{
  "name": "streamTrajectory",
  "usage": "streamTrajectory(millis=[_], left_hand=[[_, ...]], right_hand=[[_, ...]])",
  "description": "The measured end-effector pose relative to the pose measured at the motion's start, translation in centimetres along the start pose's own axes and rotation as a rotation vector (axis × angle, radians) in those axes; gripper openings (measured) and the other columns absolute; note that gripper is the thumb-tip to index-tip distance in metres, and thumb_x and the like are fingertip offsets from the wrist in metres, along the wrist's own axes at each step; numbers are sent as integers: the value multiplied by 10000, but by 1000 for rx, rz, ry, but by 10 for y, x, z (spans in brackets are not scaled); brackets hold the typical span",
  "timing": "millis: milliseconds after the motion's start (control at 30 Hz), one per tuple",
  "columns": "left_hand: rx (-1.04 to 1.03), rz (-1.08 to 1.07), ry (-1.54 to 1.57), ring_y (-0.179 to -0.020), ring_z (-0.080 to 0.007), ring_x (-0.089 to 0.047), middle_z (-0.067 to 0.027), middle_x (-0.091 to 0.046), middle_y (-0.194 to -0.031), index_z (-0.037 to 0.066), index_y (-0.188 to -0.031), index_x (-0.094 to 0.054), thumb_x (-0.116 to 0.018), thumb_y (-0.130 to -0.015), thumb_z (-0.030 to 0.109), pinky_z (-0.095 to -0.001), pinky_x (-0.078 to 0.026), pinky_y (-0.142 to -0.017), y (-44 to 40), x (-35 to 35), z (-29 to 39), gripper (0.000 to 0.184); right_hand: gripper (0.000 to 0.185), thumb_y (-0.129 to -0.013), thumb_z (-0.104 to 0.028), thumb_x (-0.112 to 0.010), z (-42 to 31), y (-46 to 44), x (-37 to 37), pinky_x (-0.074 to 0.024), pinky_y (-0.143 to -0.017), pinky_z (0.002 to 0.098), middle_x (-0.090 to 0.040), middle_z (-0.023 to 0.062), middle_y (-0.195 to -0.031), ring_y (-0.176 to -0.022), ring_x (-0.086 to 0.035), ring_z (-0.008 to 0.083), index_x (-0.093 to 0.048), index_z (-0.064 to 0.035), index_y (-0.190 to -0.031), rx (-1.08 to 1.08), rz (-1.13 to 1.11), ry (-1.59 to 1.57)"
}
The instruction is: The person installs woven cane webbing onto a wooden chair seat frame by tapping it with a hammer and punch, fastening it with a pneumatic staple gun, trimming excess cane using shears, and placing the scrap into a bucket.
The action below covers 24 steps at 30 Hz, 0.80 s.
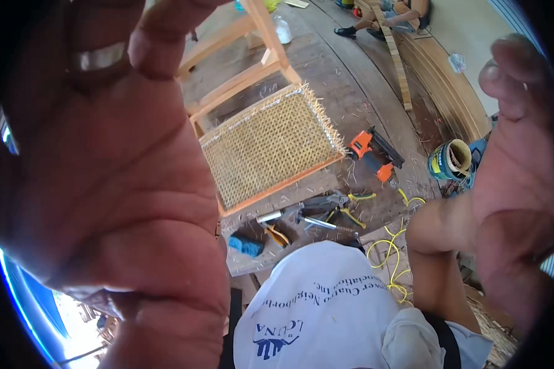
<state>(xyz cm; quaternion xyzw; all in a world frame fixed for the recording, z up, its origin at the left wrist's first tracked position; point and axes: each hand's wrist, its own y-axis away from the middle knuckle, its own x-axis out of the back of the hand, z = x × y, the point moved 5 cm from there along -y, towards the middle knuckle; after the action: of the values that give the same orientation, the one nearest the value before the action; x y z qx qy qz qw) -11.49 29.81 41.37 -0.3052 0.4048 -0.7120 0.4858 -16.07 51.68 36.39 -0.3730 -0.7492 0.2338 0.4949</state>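
Note:
My left hand fills the left side, very close to the camera, palm towards me and a ring on one finger. Its fingers run out of view at the top, and it looks open with nothing in the palm. At the right edge is my right hand, also near the camera, its fingers apart and its palm bare. Between the hands, farther down, lies a wooden chair frame with a woven cane panel. Loose cane ends stick out along one edge of the panel. Neither hand touches the chair.
An orange and black nail gun lies beside the panel. Pliers, a hammer, other hand tools and a blue block lie nearer me. A yellow hose coils by my knee. Beyond are a can and a seated person.

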Motion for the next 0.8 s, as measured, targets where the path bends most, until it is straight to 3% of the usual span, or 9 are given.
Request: streamTrajectory(millis=[167,467,800], left_hand=[[-13,110,-62,-1377,-438,-479,-305,-447,-1503,-51,-1503,-359,-550,-977,559,-580,-400,-1146,39,0,72,828],[-75,271,-202,-1384,-431,-474,-299,-453,-1501,-46,-1472,-407,-554,-988,527,-582,-388,-1157,95,-11,164,763],[-156,416,-273,-1392,-424,-468,-294,-459,-1500,-39,-1437,-460,-557,-1001,490,-586,-375,-1169,113,-10,211,693]], right_hand=[[387,-941,-177,-696,-40,-35,-33,-488,-934,353,-682,87,-1070,-1019,-634,181,-592,4,-1266,106,-193,35],[409,-932,-140,-702,-141,-7,-69,-488,-910,335,-680,104,-1086,-997,-630,174,-577,34,-1279,211,249,-180],[434,-921,-98,-710,-180,12,-78,-489,-883,316,-677,124,-1105,-973,-626,167,-559,66,-1294,268,382,-204]])
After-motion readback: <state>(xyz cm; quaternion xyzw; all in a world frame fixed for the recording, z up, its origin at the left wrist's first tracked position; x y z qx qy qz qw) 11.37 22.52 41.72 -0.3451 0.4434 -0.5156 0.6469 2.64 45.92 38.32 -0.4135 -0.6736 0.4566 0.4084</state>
